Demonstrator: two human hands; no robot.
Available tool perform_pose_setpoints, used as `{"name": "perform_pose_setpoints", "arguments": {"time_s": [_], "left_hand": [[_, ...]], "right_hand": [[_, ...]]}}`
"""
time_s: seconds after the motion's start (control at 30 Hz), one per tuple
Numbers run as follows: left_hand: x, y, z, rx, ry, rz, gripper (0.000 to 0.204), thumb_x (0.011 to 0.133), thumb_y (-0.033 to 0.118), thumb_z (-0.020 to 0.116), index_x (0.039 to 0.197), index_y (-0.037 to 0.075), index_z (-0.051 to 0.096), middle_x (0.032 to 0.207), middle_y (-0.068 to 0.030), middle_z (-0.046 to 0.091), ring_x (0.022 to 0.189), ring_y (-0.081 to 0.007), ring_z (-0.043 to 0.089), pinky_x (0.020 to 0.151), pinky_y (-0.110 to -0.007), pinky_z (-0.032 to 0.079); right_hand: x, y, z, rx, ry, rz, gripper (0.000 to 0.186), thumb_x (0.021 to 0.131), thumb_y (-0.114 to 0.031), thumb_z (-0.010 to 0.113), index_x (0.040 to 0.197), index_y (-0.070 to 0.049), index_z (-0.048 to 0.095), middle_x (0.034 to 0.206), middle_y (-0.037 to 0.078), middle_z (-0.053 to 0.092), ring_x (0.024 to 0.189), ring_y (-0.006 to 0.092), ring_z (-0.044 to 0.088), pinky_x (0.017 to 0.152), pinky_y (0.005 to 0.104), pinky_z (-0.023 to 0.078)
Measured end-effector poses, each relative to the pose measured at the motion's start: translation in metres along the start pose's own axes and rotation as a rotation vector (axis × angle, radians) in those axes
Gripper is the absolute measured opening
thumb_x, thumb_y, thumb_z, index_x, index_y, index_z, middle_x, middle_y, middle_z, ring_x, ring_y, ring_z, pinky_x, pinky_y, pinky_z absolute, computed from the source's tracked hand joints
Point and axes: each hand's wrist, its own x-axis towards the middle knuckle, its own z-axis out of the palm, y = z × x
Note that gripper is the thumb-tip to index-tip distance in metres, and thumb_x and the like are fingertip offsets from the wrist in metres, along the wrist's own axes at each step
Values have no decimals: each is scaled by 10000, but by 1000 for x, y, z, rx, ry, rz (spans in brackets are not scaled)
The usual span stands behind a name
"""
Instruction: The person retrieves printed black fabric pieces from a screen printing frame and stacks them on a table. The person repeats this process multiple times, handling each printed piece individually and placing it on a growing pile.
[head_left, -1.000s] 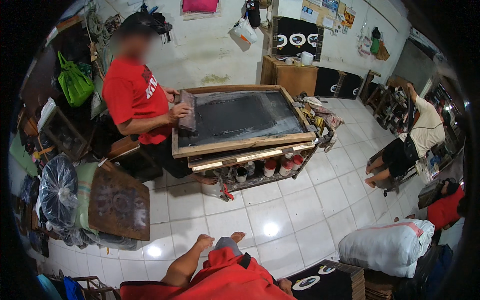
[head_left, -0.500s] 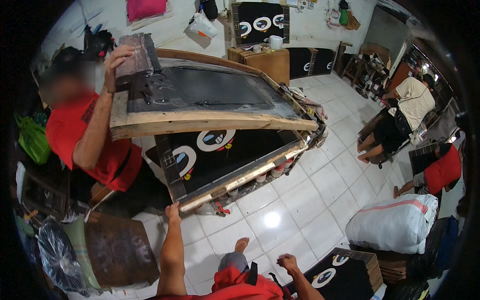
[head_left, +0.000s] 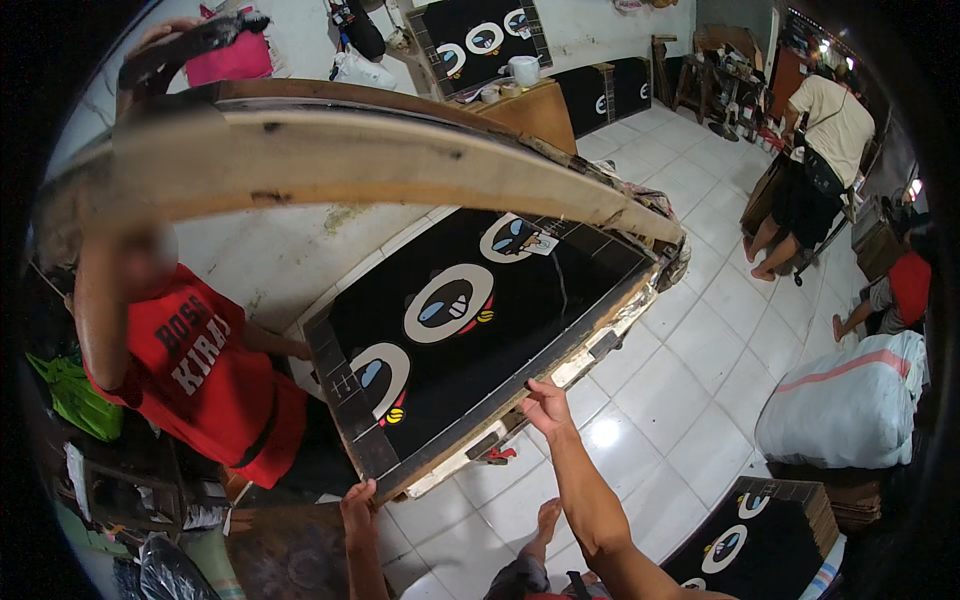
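Observation:
A black printed panel [head_left: 525, 310] with three round white-ringed eye designs lies on a worktable [head_left: 590, 352]. My left hand [head_left: 360, 508] grips its near left corner, thumb on top. My right hand [head_left: 545, 408] has its fingers closed over the near long edge, partway along. Above the panel, a wooden-framed printing screen [head_left: 400, 175] is tilted up, blurred by motion and still low at its right end. A co-worker in a red shirt [head_left: 215, 360] stands at the left, one raised hand by a dark squeegee [head_left: 190, 50] at the screen's upper left.
A stack of similar black panels [head_left: 770, 540] lies on the floor at the lower right, beside a large white sack [head_left: 845, 400]. Two people work farther right, one in a cream shirt [head_left: 832, 120]. A brown box [head_left: 535, 112] carries a white mug [head_left: 523, 70] at the back.
The screen has swung higher, uncovering the panel. My right hand has come from beside my body to the panel's near edge. My left hand stays at the corner.

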Motion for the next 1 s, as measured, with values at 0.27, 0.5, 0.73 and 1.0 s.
{"name": "perform_pose_setpoints", "arguments": {"time_s": [0.27, 0.5, 0.73, 1.0], "left_hand": [[-46, 4, 18, 110, -77, -79, 134, 801, 142, 660, 822, 41, 574, 663, -17, 569, 564, -98, 519, 536, -219, 368], [-123, 33, -11, 398, 209, 447, 347, 812, 171, 674, 1064, -13, 522, 935, -77, 575, 846, -126, 538, 778, -261, 436], [-208, 54, 66, 514, -388, 652, 335, 805, 95, 663, 1087, -26, 528, 967, -83, 572, 872, -130, 556, 795, -248, 455], [-272, 89, 301, 591, -990, 916, 384, 766, 162, 690, 1066, -36, 553, 964, -102, 617, 903, -158, 580, 796, -289, 465]], "right_hand": [[-23, -18, 33, -168, 51, -61, 296, 737, 81, 587, 1026, 28, 548, 953, 136, 605, 869, 281, 606, 831, 436, 497], [-255, -33, 8, -110, 29, -187, 391, 701, 97, 594, 1080, 21, 527, 988, 123, 600, 915, 256, 599, 849, 405, 485], [-534, -15, -5, -66, 255, -338, 319, 675, 75, 631, 972, -30, 580, 878, 89, 619, 820, 237, 624, 773, 404, 516], [-667, -11, -1, 14, 226, -560, 225, 695, 83, 613, 884, -37, 637, 827, 93, 653, 759, 243, 639, 766, 393, 510]]}}
